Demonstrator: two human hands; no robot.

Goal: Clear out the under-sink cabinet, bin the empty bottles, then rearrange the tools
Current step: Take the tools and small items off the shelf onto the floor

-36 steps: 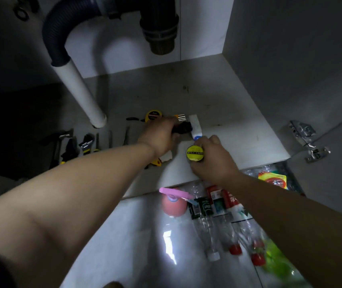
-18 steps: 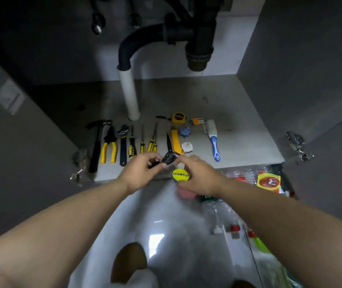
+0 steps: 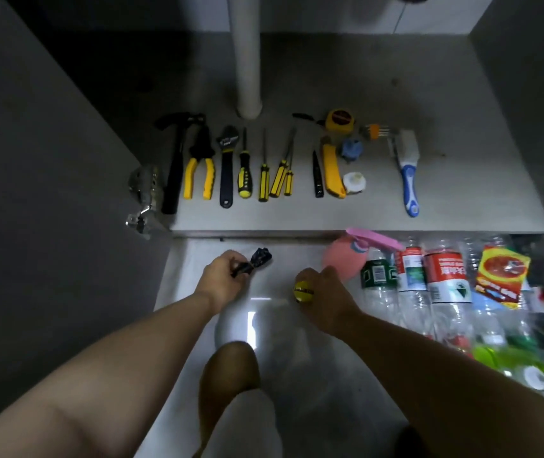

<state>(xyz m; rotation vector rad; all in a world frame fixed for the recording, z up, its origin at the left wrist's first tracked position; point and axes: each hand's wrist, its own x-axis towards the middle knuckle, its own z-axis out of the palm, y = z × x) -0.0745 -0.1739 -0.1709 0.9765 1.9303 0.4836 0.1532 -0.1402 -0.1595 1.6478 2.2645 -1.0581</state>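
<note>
Black hammer [image 3: 174, 166], yellow-handled pliers [image 3: 199, 175] and yellow-black striped screwdrivers [image 3: 244, 176] at 11 o'clock; brush [image 3: 407, 173] at 1 o'clock has a white head, blue-and-white handle. At 3 o'clock: pink spray bottle [image 3: 341, 259], clear bottles [image 3: 445, 285] with green and red-white labels, red-yellow packet [image 3: 502, 276]. Centre disc [image 3: 303, 289] is yellow with a black band; the crumpled piece [image 3: 259, 258] at its 10 o'clock looks black, maybe dark blue.

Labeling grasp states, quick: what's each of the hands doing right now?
Left hand: pinches a small black object.
Right hand: grips a round yellow item.
</note>
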